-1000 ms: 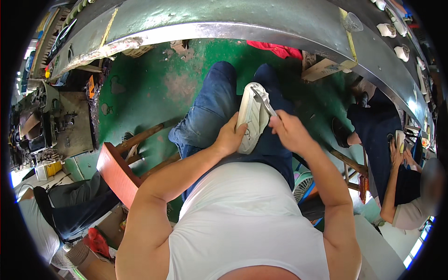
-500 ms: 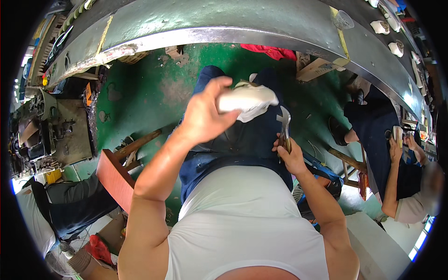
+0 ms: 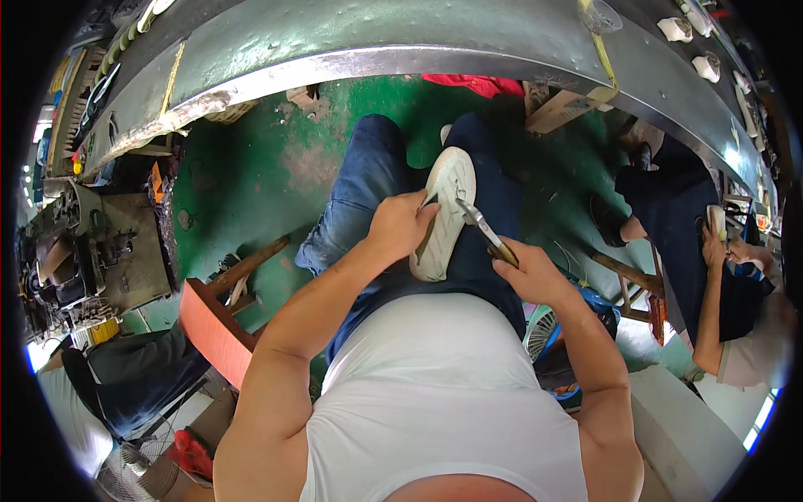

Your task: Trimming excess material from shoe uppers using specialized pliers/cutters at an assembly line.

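A white shoe-shaped piece (image 3: 447, 219), pale and creased on its upturned face, lies lengthwise over my thighs. My left hand (image 3: 400, 224) grips its left side, thumb on top and fingers tucked round the edge out of sight. In my right hand (image 3: 529, 269) is a pair of metal lasting pincers (image 3: 488, 230) with brownish handles. Their head rests on or just above the right half of the shoe; actual contact cannot be made out.
A long metal-topped bench (image 3: 360, 38) curves across the far side, with white shoe pieces (image 3: 674, 30) at its right. Machinery (image 3: 71, 243) stands left, beside a reddish-brown stool (image 3: 219, 330). Co-workers sit at both sides; the right one's hand (image 3: 713, 247) holds a pale piece.
The shoe has come down from a crosswise, blurred position to lie lengthwise over my lap. My right hand has brought the pincers leftward onto or close over it. My left knee has swung outward.
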